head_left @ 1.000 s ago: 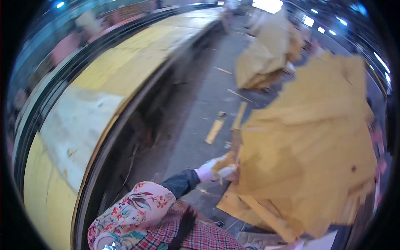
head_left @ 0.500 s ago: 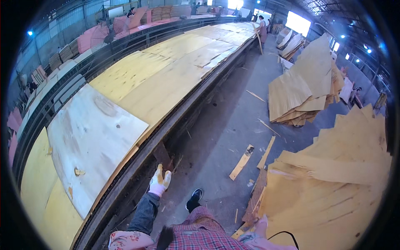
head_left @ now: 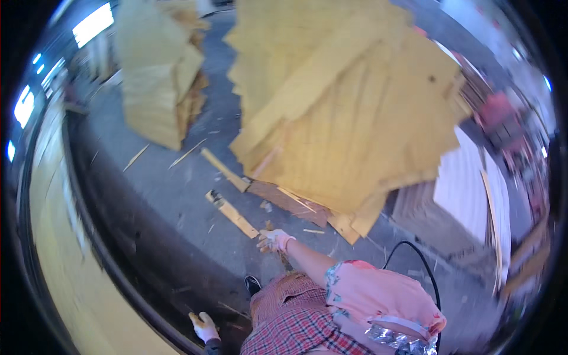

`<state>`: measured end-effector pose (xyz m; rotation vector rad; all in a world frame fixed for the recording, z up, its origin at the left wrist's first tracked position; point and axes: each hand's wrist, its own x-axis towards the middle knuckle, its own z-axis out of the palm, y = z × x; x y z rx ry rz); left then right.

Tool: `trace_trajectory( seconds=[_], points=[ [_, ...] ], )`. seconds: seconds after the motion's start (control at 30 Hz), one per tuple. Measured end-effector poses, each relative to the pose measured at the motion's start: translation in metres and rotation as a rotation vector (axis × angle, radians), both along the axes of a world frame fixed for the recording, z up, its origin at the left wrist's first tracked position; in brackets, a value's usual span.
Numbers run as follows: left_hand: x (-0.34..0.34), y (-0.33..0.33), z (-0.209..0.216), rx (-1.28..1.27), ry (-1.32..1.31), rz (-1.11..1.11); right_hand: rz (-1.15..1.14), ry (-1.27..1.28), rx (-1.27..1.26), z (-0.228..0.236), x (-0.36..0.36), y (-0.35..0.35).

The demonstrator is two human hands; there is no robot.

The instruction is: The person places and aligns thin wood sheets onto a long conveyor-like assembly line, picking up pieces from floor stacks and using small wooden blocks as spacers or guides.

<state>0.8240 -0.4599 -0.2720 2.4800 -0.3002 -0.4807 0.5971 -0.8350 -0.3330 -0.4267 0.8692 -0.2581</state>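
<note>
Factory hall or wood workshop: stacks of thin wood sheets (head_left: 355,136), long sheet-covered bench (head_left: 115,275), wood scraps (head_left: 236,219) across grey floor (head_left: 168,192).

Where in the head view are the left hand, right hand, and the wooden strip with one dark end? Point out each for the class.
Left hand (head_left: 205,327), head view: middle of the gloved hand.
Right hand (head_left: 274,240), head view: middle of the gloved hand.
Wooden strip (head_left: 236,218), head view: middle of its pale face.
</note>
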Motion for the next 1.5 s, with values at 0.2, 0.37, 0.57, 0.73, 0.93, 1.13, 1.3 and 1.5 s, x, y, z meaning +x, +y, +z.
trace_trajectory(
  seconds=[0.2,0.37,0.57,0.73,0.93,1.13,1.3,1.5],
  points=[
    [0.043,-0.204,0.015,-0.034,-0.099,-0.617,-0.491,0.351,-0.177,-0.01,-0.169,0.023],
    [0.024,-0.33,0.01,-0.089,-0.048,-0.794,-0.526,0.645,-0.644,-0.112,-0.274,-0.062],
    [-0.006,-0.357,0.023,-0.108,-0.069,-0.781,-0.638,0.685,-0.606,0.059,-0.184,-0.356],
    [0.006,-0.349,0.015,-0.03,0.062,-0.605,-1.071,0.607,-0.98,0.117,-0.22,-0.551],
    [0.053,-0.361,0.041,-0.094,0.186,-0.254,-0.906,0.738,-1.211,0.227,-0.034,-0.52],
    [0.147,-0.508,0.106,-0.7,0.338,-0.506,-0.383,0.714,-1.877,0.336,0.281,-0.393],
    [0.29,-0.628,0.134,-1.272,0.245,-0.532,-0.107,0.288,-2.604,0.342,0.503,-0.288],
    [0.54,-0.536,0.173,-2.053,0.148,-0.083,0.429,-0.593,-2.237,0.388,0.689,-0.21]
  ],
)
